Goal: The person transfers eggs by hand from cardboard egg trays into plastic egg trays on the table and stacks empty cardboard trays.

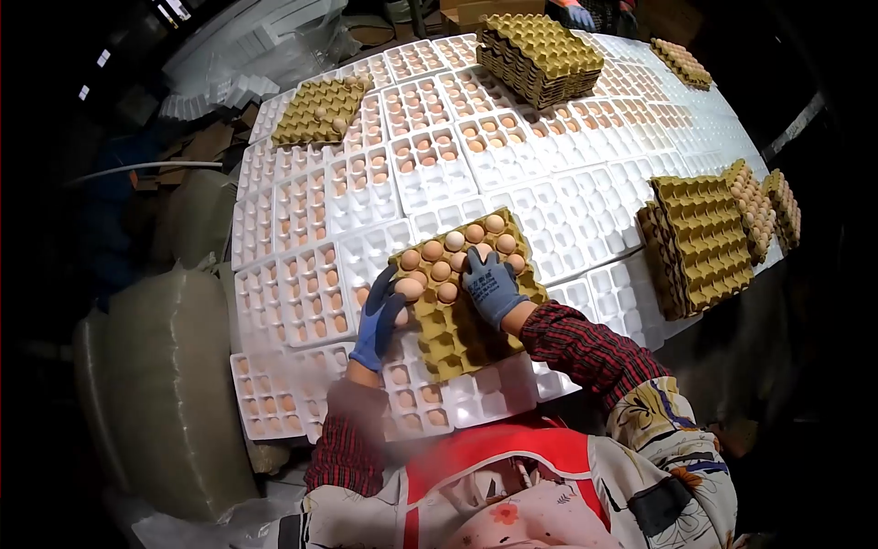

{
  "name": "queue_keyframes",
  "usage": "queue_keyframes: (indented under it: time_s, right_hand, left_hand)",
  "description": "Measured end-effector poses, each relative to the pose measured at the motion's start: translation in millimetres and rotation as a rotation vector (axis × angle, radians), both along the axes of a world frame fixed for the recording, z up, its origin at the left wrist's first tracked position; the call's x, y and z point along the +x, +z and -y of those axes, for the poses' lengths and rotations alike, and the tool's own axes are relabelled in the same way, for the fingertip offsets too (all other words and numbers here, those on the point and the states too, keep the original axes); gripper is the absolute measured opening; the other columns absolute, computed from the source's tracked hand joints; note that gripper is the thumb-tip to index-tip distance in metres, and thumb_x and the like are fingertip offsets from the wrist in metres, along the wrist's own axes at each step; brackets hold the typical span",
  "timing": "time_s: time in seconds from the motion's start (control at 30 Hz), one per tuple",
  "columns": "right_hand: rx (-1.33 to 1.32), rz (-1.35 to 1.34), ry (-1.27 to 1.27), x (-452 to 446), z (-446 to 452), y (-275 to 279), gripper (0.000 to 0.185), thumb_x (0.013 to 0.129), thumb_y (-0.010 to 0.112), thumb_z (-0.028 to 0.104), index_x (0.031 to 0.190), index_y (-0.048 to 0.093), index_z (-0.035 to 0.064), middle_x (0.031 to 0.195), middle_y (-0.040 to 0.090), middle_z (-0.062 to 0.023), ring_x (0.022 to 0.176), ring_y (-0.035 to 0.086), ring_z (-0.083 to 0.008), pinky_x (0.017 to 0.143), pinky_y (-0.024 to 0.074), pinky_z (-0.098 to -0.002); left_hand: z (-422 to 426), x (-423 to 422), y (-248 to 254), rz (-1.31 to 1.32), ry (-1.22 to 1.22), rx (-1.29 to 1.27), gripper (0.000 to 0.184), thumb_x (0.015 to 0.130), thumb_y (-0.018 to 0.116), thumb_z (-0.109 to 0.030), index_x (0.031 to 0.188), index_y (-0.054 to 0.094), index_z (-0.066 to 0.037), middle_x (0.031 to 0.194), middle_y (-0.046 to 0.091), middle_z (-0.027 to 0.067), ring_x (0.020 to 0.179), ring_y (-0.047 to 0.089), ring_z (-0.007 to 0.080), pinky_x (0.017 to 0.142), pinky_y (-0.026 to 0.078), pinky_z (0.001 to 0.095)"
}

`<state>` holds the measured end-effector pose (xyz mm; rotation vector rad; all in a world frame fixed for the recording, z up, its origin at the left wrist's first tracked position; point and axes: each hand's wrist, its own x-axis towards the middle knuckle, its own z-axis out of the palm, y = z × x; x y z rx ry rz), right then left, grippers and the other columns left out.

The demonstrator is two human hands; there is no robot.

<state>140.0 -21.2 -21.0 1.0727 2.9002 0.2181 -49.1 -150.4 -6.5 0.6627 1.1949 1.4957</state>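
Note:
A yellow-brown egg tray [441, 343] lies over the white foam trays in front of me, with several eggs in its far half and bare cups in its near half. My left hand [378, 320], in a blue-grey glove, is at the tray's left edge, its fingers curled round an egg [409, 289]. My right hand [492, 285], gloved the same way, reaches over the tray's right part with its fingers bent down onto an egg [461, 262].
White foam trays [549, 224] cover the table, many holding eggs. Stacks of egg trays stand at the back [540, 59] and right [700, 242]. Another egg tray [315, 114] lies back left. A co-worker's gloved hand [581, 16] shows at the far edge. Sacks [169, 393] stand left.

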Motion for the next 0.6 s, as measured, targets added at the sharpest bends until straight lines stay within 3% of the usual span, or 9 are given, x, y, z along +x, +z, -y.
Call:
queue_keyframes:
  time_s: [0.07, 0.1, 0.13, 0.2, 0.27, 0.33, 0.47, 0.57, 0.6]
  right_hand:
    - [-0.076, -0.096, -0.013, 5, -6, -2, 0.024, 0.082, 0.062, 0.018, 0.103, 0.065, 0.0090, 0.117, 0.051, -0.0104, 0.092, 0.055, -0.0303, 0.063, 0.0488, -0.0430]
    - [-0.160, -0.229, -0.006, 14, -11, -2, 0.024, 0.082, 0.063, 0.019, 0.104, 0.065, 0.0100, 0.118, 0.051, -0.0105, 0.095, 0.056, -0.0311, 0.067, 0.0499, -0.0437]
    - [-0.248, -0.360, -0.004, 21, -14, 11, 0.025, 0.082, 0.064, 0.020, 0.104, 0.064, 0.0109, 0.120, 0.052, -0.0106, 0.097, 0.058, -0.0320, 0.071, 0.0509, -0.0444]
    - [-0.688, -0.744, -0.061, 37, -37, 7, 0.037, 0.087, 0.067, 0.030, 0.119, 0.062, 0.0131, 0.117, 0.059, -0.0106, 0.103, 0.061, -0.0299, 0.086, 0.0508, -0.0408]
    - [-1.754, -1.325, -0.398, 38, -38, 29, 0.043, 0.093, 0.062, 0.033, 0.128, 0.057, 0.0098, 0.118, 0.061, -0.0094, 0.101, 0.063, -0.0257, 0.086, 0.0520, -0.0374]
    - [-2.024, -1.518, -0.513, 30, -43, 26, 0.043, 0.098, 0.059, 0.033, 0.131, 0.054, 0.0071, 0.120, 0.061, -0.0084, 0.100, 0.064, -0.0220, 0.084, 0.0536, -0.0328]
    - [-2.800, -1.496, -0.170, 0, -71, -8, 0.050, 0.101, 0.054, 0.033, 0.144, 0.041, 0.0095, 0.123, 0.059, -0.0103, 0.107, 0.063, -0.0257, 0.082, 0.0583, -0.0318]
    - [-1.885, -1.345, -0.194, -44, -76, 15, 0.047, 0.097, 0.061, 0.031, 0.136, 0.051, 0.0084, 0.108, 0.062, -0.0051, 0.089, 0.061, -0.0155, 0.072, 0.0526, -0.0264]
    - [-1.939, -1.290, -0.287, -62, -89, 20, 0.046, 0.095, 0.064, 0.035, 0.132, 0.055, 0.0088, 0.105, 0.062, -0.0049, 0.082, 0.060, -0.0132, 0.065, 0.0502, -0.0271]
  left_hand:
    - [-2, 5, 19, 0.283, -0.006, 0.026, 0.048, 0.090, 0.066, -0.019, 0.133, 0.052, -0.003, 0.117, 0.061, 0.0076, 0.108, 0.060, 0.0179, 0.085, 0.053, 0.0297]
    - [-5, -4, 0, 0.135, -0.119, -0.135, 0.046, 0.091, 0.066, -0.023, 0.131, 0.055, -0.004, 0.118, 0.059, 0.0049, 0.101, 0.061, 0.0162, 0.080, 0.052, 0.0290]
    - [-16, 1, 6, -0.092, -0.266, -0.212, 0.046, 0.087, 0.070, -0.026, 0.127, 0.058, -0.006, 0.122, 0.058, 0.0063, 0.090, 0.061, 0.0168, 0.075, 0.051, 0.0320]
    - [-30, 27, -9, -1.421, -0.166, 0.014, 0.043, 0.086, 0.069, -0.030, 0.120, 0.061, -0.006, 0.125, 0.056, 0.0141, 0.097, 0.061, 0.0255, 0.076, 0.053, 0.0371]
    - [-44, 53, -13, -1.911, -0.177, -0.157, 0.046, 0.080, 0.072, -0.036, 0.113, 0.064, -0.006, 0.125, 0.054, 0.0168, 0.101, 0.056, 0.0310, 0.080, 0.050, 0.0412]
    - [-61, 64, -49, -2.047, -0.276, -0.295, 0.043, 0.083, 0.066, -0.029, 0.119, 0.061, -0.007, 0.129, 0.052, 0.0178, 0.104, 0.052, 0.0357, 0.086, 0.044, 0.0450]
    - [-59, 61, -38, -2.072, -0.391, -0.280, 0.046, 0.083, 0.065, -0.028, 0.126, 0.060, -0.010, 0.135, 0.050, 0.0203, 0.103, 0.055, 0.0366, 0.084, 0.048, 0.0439]
    - [-41, 17, -14, -1.378, -0.116, -0.051, 0.048, 0.081, 0.072, -0.039, 0.121, 0.063, -0.015, 0.131, 0.052, 0.0157, 0.108, 0.058, 0.0339, 0.084, 0.052, 0.0439]
    - [-39, -6, 2, -1.203, -0.045, -0.071, 0.047, 0.078, 0.076, -0.038, 0.116, 0.064, -0.012, 0.128, 0.055, 0.0157, 0.107, 0.060, 0.0350, 0.085, 0.051, 0.0437]
